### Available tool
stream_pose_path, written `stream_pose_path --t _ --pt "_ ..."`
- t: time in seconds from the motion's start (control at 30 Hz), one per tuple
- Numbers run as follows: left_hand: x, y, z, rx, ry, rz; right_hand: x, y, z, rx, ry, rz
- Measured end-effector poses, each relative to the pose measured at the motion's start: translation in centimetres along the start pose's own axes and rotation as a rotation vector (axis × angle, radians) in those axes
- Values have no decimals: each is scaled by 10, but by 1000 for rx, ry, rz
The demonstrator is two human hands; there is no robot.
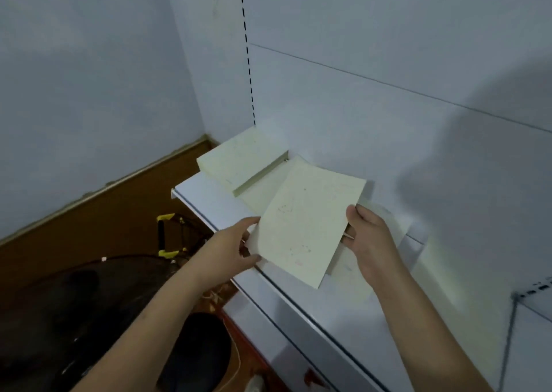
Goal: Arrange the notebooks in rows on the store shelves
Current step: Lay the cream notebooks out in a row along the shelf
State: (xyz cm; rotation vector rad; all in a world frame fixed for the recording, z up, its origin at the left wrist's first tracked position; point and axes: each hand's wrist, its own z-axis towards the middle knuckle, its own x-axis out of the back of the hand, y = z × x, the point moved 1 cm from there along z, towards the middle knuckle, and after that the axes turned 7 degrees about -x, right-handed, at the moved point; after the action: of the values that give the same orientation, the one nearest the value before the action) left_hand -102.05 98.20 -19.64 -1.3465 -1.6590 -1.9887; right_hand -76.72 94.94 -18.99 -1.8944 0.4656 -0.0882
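View: a single head camera, worn by the person, is looking forward and down.
Facing: it is pointing into the corner where the shelf (227, 209) is meeting the wall (89, 92).
Nearness: it is sitting close, at arm's reach; both forearms are running up from the bottom edge to the left hand (230, 251) and right hand (370, 242) at mid-frame.
Lens: the wide angle is bending the shelf edge and taking in floor at lower left.
Overlap: no second view is sharing the scene.
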Motion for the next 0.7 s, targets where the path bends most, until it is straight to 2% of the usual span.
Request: stream_pose_path --t 0.13,0.2,0.27,0.37,0.43,0.5,0.6,0.7 --pt "45 -23 68 -116 -21 211 -35 -26 45 -44 100 5" --pt "49 -33 94 -157 -117 431 -45 -24 62 -107 142 -47" --pt "43 -39 113 -175 -210 529 -52 -15 73 -191 132 -30" --pt "38 -39 134 -224 -264 573 -64 -2 90 -292 130 -23" --pt "41 -40 144 -223 -305 550 -69 0 97 -311 186 -26" --pt "43 -42 150 -222 -351 526 -72 2 105 -321 243 -8" --pt "45 -43 156 -226 -396 496 -80 -2 104 -321 241 -12" --pt "47 -38 154 -233 -445 582 -85 -9 93 -304 226 -29"
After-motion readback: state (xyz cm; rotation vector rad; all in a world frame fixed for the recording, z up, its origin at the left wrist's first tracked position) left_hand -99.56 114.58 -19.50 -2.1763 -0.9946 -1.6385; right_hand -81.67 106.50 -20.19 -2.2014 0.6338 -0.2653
